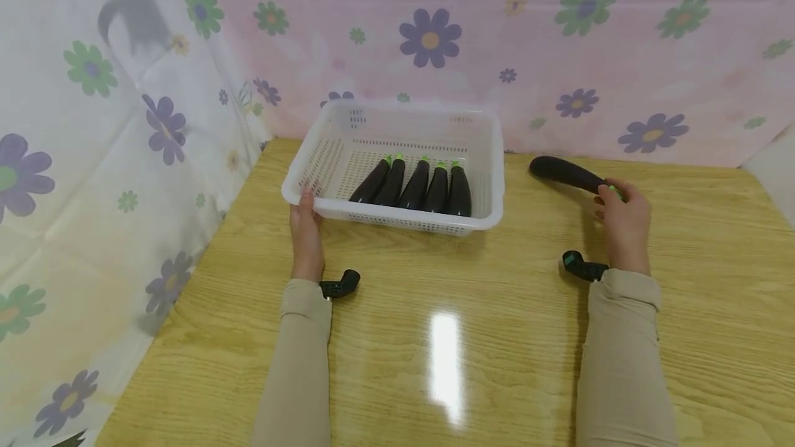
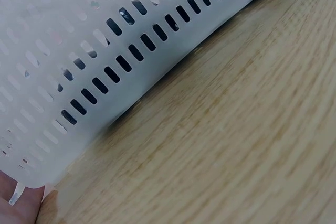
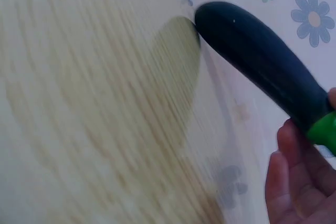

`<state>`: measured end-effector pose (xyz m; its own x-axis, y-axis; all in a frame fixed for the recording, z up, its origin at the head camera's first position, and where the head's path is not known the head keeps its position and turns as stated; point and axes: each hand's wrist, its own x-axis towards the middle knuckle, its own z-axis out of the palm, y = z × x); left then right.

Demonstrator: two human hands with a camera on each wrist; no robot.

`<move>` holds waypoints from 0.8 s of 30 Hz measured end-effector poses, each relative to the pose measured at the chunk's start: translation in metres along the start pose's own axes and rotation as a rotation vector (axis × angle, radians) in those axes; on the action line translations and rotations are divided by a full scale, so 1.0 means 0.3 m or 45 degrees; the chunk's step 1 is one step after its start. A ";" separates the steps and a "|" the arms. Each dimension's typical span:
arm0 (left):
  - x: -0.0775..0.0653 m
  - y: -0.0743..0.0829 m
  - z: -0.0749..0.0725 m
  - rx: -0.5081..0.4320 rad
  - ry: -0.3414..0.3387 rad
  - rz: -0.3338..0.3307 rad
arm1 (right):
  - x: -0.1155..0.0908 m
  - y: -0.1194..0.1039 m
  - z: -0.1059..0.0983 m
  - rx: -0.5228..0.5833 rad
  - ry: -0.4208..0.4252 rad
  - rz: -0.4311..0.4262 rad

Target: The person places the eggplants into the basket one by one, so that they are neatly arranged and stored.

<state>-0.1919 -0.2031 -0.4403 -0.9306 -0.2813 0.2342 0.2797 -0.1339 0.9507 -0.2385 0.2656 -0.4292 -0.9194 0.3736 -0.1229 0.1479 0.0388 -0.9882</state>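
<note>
A white perforated plastic basket stands at the back of the table, with several dark eggplants lying side by side in it, green stem ends toward the far wall. My left hand grips the basket's front left corner, thumb over the rim; in the left wrist view the slotted wall fills the upper left. Off to the right of the basket, my right hand pinches another eggplant by its green stem end. This eggplant's rounded end points left and, in the right wrist view, sits right at the tabletop.
The wood-grain table reaches back to a pink flowered cloth. A pale flowered cloth hangs along the left side. Small black wrist cameras stick out inward from both sleeves.
</note>
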 end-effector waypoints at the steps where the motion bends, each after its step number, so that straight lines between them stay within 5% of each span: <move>1: 0.002 0.000 0.001 0.000 -0.004 0.004 | -0.002 -0.005 0.001 0.084 0.011 -0.018; 10: -0.003 -0.004 -0.001 -0.001 0.018 -0.005 | -0.002 -0.031 0.033 0.314 0.095 -0.185; 17: 0.000 -0.001 0.006 -0.005 0.015 0.003 | -0.017 -0.058 0.056 0.414 0.027 -0.295; 24: 0.003 0.003 0.007 0.019 0.025 -0.018 | -0.053 -0.099 0.080 0.196 0.027 -0.488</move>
<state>-0.1928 -0.2016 -0.4387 -0.9295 -0.2982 0.2169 0.2629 -0.1236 0.9569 -0.2371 0.2362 -0.4000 -0.8892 0.3784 0.2570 -0.2615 0.0405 -0.9643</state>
